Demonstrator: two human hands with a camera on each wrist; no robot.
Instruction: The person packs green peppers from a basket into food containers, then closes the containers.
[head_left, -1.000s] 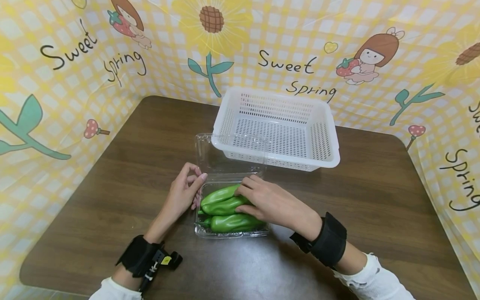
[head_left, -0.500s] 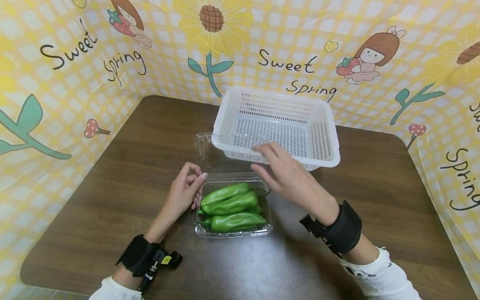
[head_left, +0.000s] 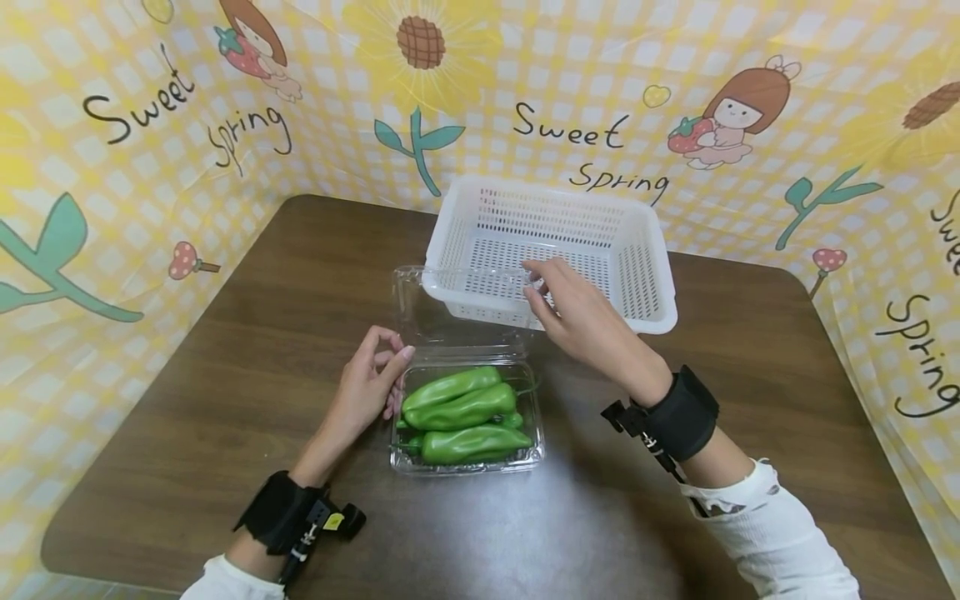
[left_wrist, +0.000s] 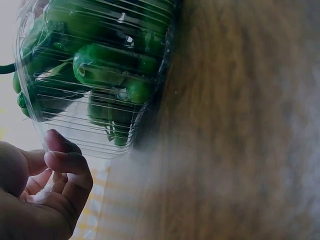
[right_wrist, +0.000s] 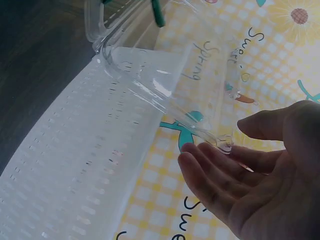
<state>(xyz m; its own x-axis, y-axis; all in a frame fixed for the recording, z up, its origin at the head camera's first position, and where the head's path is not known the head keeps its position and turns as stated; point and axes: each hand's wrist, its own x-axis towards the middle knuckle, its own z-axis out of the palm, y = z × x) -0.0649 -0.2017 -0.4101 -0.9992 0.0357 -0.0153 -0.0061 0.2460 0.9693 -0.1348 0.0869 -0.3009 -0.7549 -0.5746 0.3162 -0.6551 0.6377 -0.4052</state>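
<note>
A clear plastic clamshell container stands on the table with several green peppers lying in it. Its lid is raised at the back and overlaps the front of the white basket. My left hand pinches the container's left edge near the hinge; in the left wrist view, curled fingers meet the thin rim. At the lid's upper right corner is my right hand. In the right wrist view, thumb and extended fingers lie apart on either side of the lid's corner; contact there is hard to tell.
A white perforated basket stands right behind the container, close to the patterned cloth along the back. The brown wooden table extends to both sides. Black camera straps sit on the wrists.
My right hand has left the peppers and moved up and back to the lid's upper right corner. The left hand stays at the container's left edge. The peppers lie as before.
</note>
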